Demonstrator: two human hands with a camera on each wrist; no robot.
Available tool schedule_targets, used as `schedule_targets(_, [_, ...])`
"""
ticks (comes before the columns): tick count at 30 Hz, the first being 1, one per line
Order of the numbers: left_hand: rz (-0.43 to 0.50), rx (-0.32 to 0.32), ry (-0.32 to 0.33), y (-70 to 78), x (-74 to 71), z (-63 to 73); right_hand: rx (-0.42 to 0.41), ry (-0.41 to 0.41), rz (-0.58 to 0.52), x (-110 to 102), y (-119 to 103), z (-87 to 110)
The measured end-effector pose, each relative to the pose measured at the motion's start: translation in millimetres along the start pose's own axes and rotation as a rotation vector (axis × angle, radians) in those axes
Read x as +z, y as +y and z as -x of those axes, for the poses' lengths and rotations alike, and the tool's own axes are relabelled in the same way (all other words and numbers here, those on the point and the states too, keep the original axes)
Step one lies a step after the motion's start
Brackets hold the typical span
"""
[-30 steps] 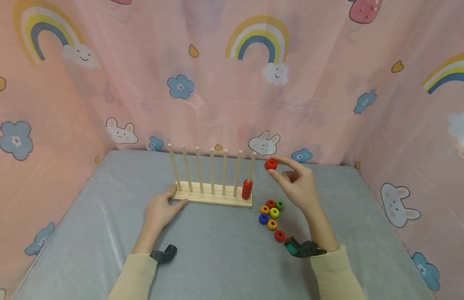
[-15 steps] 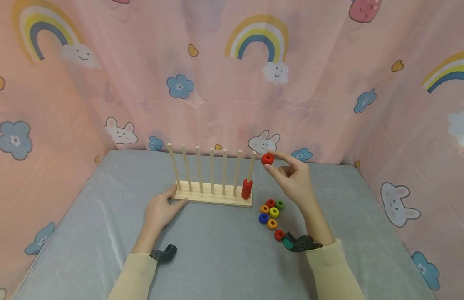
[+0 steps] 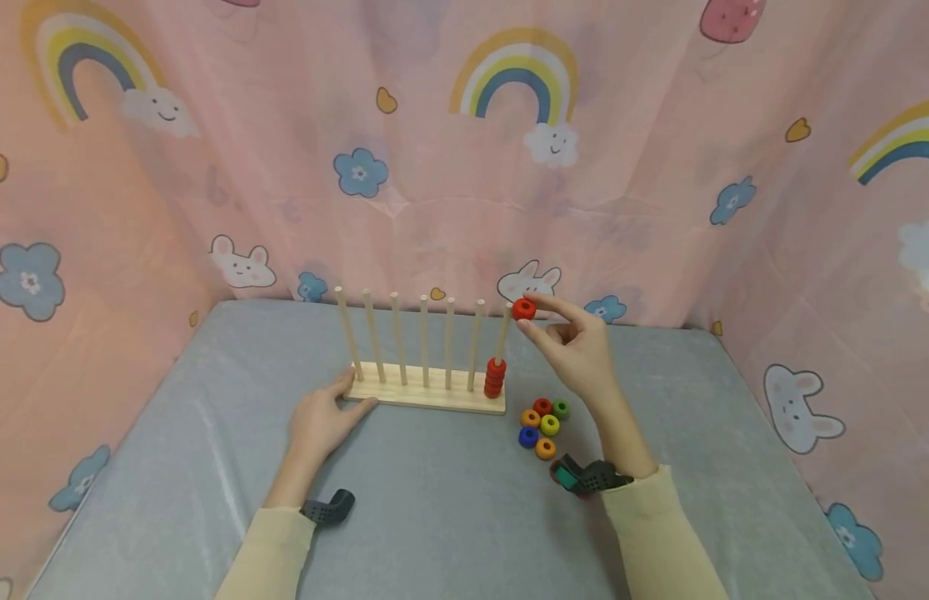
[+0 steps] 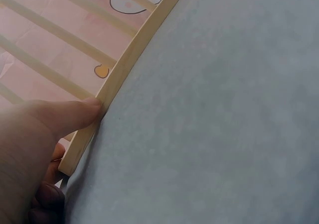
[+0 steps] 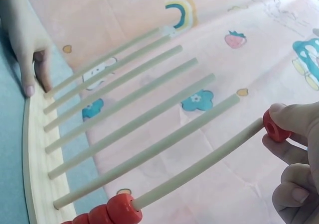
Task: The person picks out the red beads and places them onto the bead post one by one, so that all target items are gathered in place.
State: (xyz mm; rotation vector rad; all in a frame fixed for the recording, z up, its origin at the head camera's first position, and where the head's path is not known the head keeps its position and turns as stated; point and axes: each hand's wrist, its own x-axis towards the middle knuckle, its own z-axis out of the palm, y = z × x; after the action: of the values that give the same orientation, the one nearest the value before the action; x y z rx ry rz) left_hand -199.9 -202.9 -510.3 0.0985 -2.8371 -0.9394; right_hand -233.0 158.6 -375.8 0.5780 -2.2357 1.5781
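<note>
A wooden peg rack (image 3: 427,400) with several upright pegs stands on the table. My left hand (image 3: 319,421) grips the left end of its base, thumb along the front edge and fingers around the end, as the left wrist view shows. My right hand (image 3: 581,350) pinches a red bead (image 3: 524,309) between thumb and index finger, right beside the tip of the rightmost peg. In the right wrist view the bead (image 5: 274,128) is at the tip of that peg (image 5: 199,167); whether it is threaded cannot be told. A stack of red beads (image 3: 494,378) sits low on the same peg.
Loose beads lie right of the rack: red (image 3: 542,407), green (image 3: 561,409), yellow (image 3: 550,425), blue (image 3: 528,437) and orange (image 3: 545,448). The right wrist's black camera mount (image 3: 595,477) covers more red beads. A pink printed curtain (image 3: 434,208) hangs behind the grey tabletop (image 3: 434,517).
My right hand has carried the red bead left and upward to the tip of the rightmost peg. Its wrist mount now covers the nearer red beads. The left hand and rack stay put.
</note>
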Motion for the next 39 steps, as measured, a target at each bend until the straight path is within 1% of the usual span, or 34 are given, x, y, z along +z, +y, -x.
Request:
schedule_targets(8, [0.007, 0.006, 0.012, 0.2, -0.6, 0.7, -0.013, 0.017, 0.002, 3, 0, -3.3])
schedule_targets(16, [-0.007, 0.005, 0.007, -1.1, -1.0, 0.7, -0.008, -0.01, 0.003, 5, -1, -7.5])
schedule_targets(21, [-0.005, 0.01, -0.002, -0.5, -1.0, 0.5, -0.013, -0.016, -0.02, 7, 0, -9.3])
schedule_targets(33, [0.005, 0.011, -0.005, 1.3, -1.1, 0.7, 0.008, -0.019, -0.024, 12, -1, -13.2])
schedule_targets(39, [0.014, 0.004, -0.004, 3.1, -2.3, 1.1, 0.044, -0.006, -0.023, 17, 1, -10.6])
